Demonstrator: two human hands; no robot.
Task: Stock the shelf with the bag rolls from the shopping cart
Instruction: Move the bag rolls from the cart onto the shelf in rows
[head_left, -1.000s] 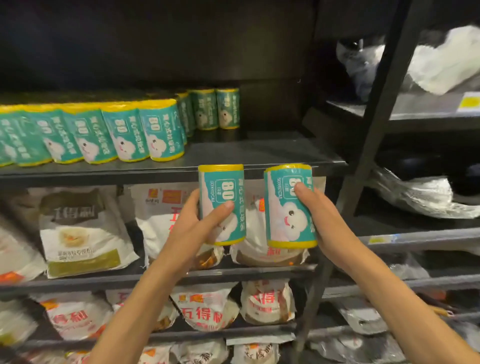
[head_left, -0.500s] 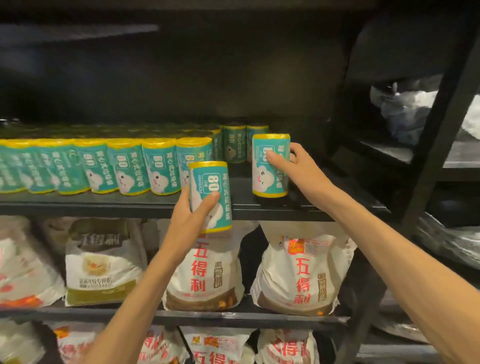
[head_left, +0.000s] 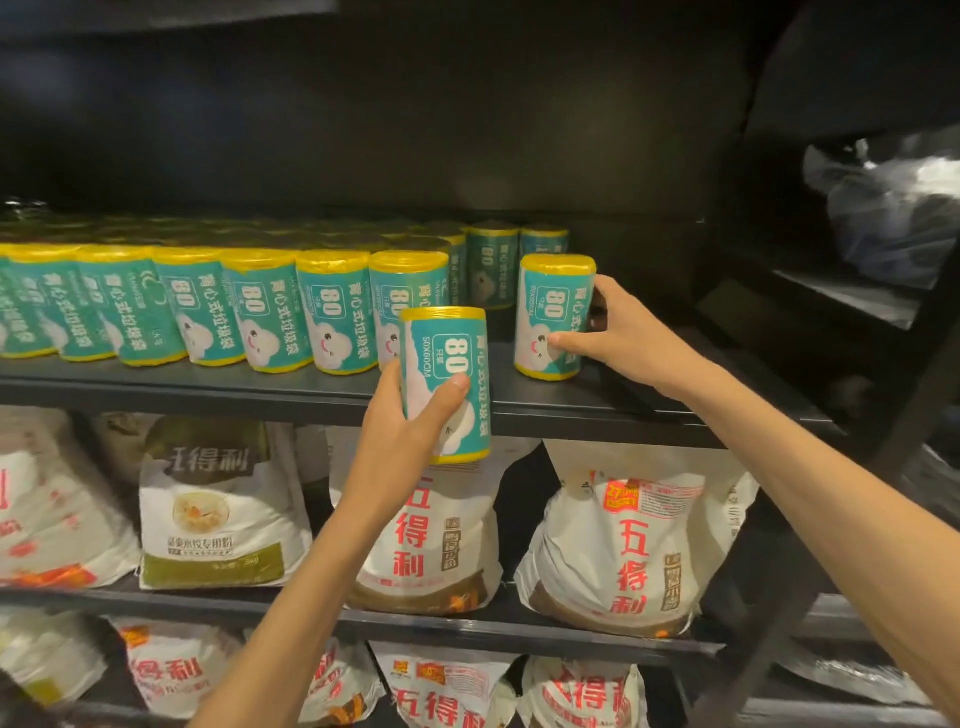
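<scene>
Dark metal shelf (head_left: 311, 387) carrying a front-edge row of teal bag rolls (head_left: 270, 317), with flour sacks (head_left: 631, 551) on the tier below. Right hand (head_left: 618, 338) grips one roll (head_left: 555, 317) standing upright near the shelf's right end, apart from the row. Left hand (head_left: 410, 415) grips a second roll (head_left: 448, 384) in front of the shelf's front edge. Rolls appear light, firm, film-wrapped, possibly slippery; best held around the middle.

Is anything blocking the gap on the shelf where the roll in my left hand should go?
Nothing visible. The shelf is bare between the front row and the roll your right hand holds.
</scene>
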